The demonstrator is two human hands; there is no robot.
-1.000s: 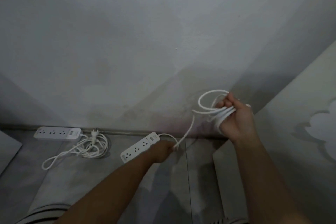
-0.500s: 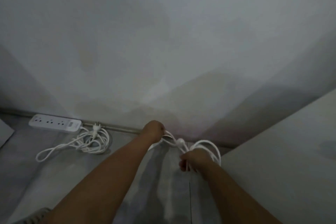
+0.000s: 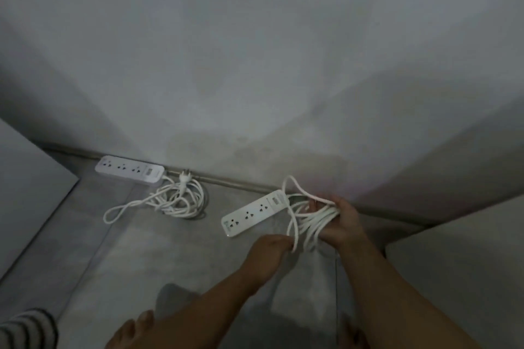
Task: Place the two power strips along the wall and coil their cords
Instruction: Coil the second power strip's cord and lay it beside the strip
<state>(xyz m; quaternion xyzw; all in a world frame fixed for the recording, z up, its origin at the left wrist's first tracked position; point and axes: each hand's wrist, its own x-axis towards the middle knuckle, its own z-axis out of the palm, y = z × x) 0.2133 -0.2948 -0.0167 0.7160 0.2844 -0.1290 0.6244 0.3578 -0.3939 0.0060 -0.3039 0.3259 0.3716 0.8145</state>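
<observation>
Grey floor (image 3: pixel 119 258) by wall (image 3: pixel 255 65): first power strip (image 3: pixel 129 170) with coiled cord (image 3: pixel 175 201) parked at 10 o'clock, second power strip (image 3: pixel 255 212) angled at centre, right hand (image 3: pixel 344 224) grasping its cord bundle (image 3: pixel 310 222), left hand (image 3: pixel 270 249) fingers pinching a loop; next, probably set the coil down and square the strip to the wall.

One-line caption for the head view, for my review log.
Right hand bunches the coiled cord of the angled power strip; left hand pinches a loop; second strip lies along the wall.

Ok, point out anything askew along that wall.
The right power strip lies at an angle, its near end swung away from the wall, unlike the left power strip, which sits flush. One cord loop trails loose from the left coil.
</observation>
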